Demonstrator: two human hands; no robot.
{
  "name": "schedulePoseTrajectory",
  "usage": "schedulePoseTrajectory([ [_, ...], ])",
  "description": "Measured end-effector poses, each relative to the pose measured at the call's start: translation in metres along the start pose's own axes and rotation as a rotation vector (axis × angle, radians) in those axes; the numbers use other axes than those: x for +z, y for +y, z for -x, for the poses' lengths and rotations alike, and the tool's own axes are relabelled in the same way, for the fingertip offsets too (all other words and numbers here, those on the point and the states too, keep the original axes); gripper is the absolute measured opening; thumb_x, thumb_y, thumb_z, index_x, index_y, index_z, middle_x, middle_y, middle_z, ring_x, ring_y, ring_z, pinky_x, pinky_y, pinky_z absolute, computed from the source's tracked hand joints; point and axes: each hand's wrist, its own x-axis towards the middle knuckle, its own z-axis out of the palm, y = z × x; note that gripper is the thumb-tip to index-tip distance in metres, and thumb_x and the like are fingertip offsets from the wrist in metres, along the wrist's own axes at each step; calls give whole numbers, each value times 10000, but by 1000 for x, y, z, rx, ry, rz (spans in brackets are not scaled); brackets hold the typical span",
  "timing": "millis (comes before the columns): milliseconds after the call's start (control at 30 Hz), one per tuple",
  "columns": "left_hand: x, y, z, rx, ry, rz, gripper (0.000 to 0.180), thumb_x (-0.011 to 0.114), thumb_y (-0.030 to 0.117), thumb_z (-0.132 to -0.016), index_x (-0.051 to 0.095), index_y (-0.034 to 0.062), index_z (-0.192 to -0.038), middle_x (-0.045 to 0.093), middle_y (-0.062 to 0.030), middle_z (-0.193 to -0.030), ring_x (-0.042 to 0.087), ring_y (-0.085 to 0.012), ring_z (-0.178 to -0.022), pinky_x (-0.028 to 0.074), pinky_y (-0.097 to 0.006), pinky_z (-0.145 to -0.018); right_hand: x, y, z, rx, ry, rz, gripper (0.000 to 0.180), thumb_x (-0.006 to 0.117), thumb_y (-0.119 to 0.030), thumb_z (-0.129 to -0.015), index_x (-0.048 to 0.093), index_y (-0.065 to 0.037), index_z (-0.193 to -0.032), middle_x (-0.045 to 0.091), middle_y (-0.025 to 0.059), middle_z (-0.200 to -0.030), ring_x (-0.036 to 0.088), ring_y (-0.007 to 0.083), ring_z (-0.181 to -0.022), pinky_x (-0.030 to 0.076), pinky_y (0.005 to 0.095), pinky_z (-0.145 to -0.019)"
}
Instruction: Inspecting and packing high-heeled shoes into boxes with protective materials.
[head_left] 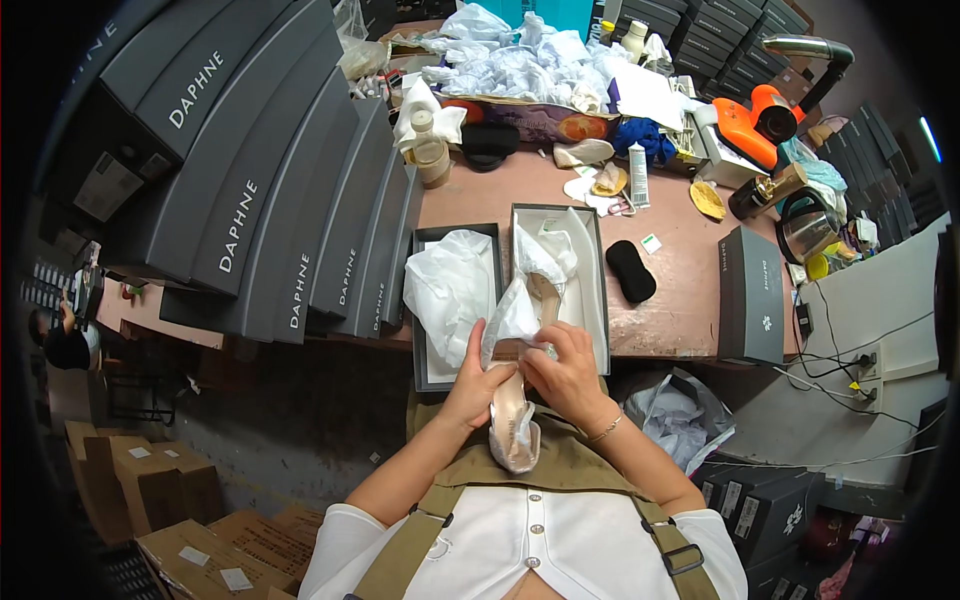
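Note:
Close to my body, my left hand (472, 392) is closed around the side of a light-coloured women's shoe (510, 408), its rounded toe, wrapped in clear or white material, pointing toward me. At the shoe's heel end, the bent fingers of my right hand (566, 372) pinch white tissue paper (514, 312) that stands up between the hands. Just beyond lies an open grey shoe box half (601, 290) with more tissue and what looks like a second shoe (545, 292) inside. Left of it, another box half (424, 372) carries crumpled white tissue (445, 285).
Dark shoe boxes (270, 200) are stacked high at left; one more box (752, 300) stands at right. A black oval pad (630, 272), a tube (638, 175), a bottle (430, 160) and an orange device (745, 135) sit on the pink table (680, 325). A tissue-filled bag (680, 420) hangs below.

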Motion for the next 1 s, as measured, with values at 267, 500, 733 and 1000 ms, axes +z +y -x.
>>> schedulePoseTrajectory([
  [267, 8, -21, 8, 199, -11, -78, 730, 462, -87, -864, 96, 18, -1487, 369, -151, -1400, 408, -212, -1250, 357, -317, -1041, 26, 12, -5, 85, -112, 129, 183, 699, -146, -718, 617, -103, -876, 526, 62, -925, 518, 239, -876, 373, 368, -774],
  [500, -11, -6, -7, 172, 49, -24, 638, 422, -7, -903, 191, 128, -1482, 542, -168, -1223, 641, -208, -829, 583, -339, -637, -19, 17, 6, 409, -72, -727, 53, 600, -74, -876, 578, -62, -923, 583, 59, -1048, 540, 169, -966, 426, 270, -825],
  [733, -12, 41, -5, 139, -128, -205, 658, 419, -28, -858, 249, 129, -1475, 514, -180, -1275, 638, -248, -957, 602, -372, -680, -55, 58, 24, 825, 135, -1360, 404, 545, -287, -959, 463, -52, -1277, 574, 131, -1235, 556, 196, -1124, 426, 345, -947],
  [1000, -17, 67, 6, -20, -265, -301, 636, 415, -62, -862, 294, 116, -1460, 503, -152, -1301, 623, -251, -993, 600, -377, -720, -44, 49, -27, 581, -295, -781, 269, 644, -144, -884, 592, 20, -1090, 594, 41, -766, 508, 108, -685, 440, 267, -636],
])
